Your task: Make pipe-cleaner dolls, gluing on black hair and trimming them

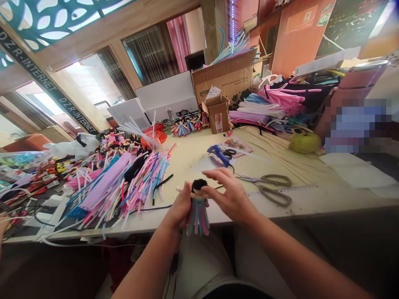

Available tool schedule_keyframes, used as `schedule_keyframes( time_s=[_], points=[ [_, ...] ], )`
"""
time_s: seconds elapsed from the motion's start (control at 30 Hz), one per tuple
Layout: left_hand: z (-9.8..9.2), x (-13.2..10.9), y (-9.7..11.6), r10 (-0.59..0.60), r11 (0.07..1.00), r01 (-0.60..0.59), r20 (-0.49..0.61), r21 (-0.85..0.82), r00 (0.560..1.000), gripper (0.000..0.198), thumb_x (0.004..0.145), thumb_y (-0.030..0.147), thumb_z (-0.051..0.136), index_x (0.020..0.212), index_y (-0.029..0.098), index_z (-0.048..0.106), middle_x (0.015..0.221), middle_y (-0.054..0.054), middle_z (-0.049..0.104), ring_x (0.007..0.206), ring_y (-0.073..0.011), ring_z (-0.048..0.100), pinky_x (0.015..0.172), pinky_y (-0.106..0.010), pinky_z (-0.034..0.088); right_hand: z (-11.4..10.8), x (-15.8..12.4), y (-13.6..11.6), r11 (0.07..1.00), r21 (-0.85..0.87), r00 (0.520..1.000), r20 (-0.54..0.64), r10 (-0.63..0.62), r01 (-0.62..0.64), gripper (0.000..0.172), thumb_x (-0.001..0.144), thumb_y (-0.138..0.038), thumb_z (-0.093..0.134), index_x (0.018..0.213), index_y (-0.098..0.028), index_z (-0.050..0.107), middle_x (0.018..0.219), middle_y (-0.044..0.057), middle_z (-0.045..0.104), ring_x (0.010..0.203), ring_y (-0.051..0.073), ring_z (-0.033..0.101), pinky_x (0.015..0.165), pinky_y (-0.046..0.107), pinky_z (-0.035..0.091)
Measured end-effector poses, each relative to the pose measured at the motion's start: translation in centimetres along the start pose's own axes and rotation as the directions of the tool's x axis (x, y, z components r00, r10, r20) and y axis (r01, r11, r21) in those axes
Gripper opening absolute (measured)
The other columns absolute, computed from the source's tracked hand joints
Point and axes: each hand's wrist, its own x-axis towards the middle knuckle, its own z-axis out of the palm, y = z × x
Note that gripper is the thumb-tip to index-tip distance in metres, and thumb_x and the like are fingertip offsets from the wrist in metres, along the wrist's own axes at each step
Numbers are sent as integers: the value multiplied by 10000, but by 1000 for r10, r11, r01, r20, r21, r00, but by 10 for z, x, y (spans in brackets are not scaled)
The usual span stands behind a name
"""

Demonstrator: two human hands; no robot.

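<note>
At the lower centre of the frame, the left hand (181,207) is clamped on the doll (198,216), and the right hand (230,194) spreads apart by its black hair (199,183), left of the scissors (257,181).

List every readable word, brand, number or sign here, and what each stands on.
"DZR-INTERNET", twice: dark strip at left.
"SOFT CLEAN FACIAL", next word blurred: large cardboard box.
"悠可", what follows unclear: same box.
"03", apparently: green mark on the orange panel.
Too small or blurred: small carton's label, ruler markings, printed card, lettering at far right.
</note>
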Motion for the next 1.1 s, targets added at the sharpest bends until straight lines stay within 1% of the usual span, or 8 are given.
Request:
schedule_keyframes(
  time_s=[0.13,0.23,0.3,0.37,0.53,0.7,0.97,1.1],
  points=[
    [-7,2,3,21,995,-14,72,-97,997,679,699,716,637,998,107,674,889,-113,678,679,-171,622,578,-255,457,-13,5,9,987,93,992,-9,130,-128,207,918,-257,531,1055,-210,679,994,58,646,905,182,594,786,322,485],
    [-9,0,5,18,996,-9,106,-87,994,479,640,386,838,1007,126,673,884,-68,662,682,-134,600,624,-241,449,-16,8,12,972,153,984,8,179,-179,202,903,-257,533,1010,-200,696,942,47,654,819,161,592,729,300,480],
    [-8,-1,7,10,998,-3,105,-63,994,441,603,214,852,998,136,671,865,-42,651,698,-120,588,655,-236,440,-14,9,11,969,158,982,32,188,-190,195,879,-247,557,1000,-198,702,916,41,649,812,161,590,725,303,474],
    [-5,-1,8,10,999,-7,100,-37,995,399,606,147,828,972,143,669,835,-26,643,706,-112,577,666,-233,426,-11,9,8,971,137,980,65,187,-194,193,845,-230,588,995,-202,707,902,36,639,832,167,589,741,312,469],
    [2,-2,11,43,999,-44,85,20,995,358,610,118,786,941,156,655,754,0,618,676,-108,555,620,-230,390,-3,11,4,976,100,973,150,177,-193,209,805,-216,627,999,-223,706,932,31,625,909,185,583,780,331,462],
    [0,1,10,27,1000,-28,38,12,999,341,602,132,785,911,151,642,767,-11,628,675,-119,576,599,-233,403,-4,9,11,975,83,970,150,192,-206,193,843,-275,605,1002,-218,700,926,37,611,894,185,575,768,335,463],
    [-5,2,5,23,999,-20,96,-30,995,334,635,166,778,940,145,643,770,-20,648,668,-129,601,633,-251,454,-2,12,10,977,67,963,192,188,-204,242,764,-194,688,1003,-222,698,939,28,631,903,180,593,749,309,465],
    [-4,1,4,42,999,-42,109,4,993,299,645,153,780,912,148,646,730,-8,625,663,-118,588,618,-233,437,2,14,8,985,48,964,218,155,-169,163,787,-198,682,943,-237,710,921,16,646,915,179,595,772,312,456]
  ],
)
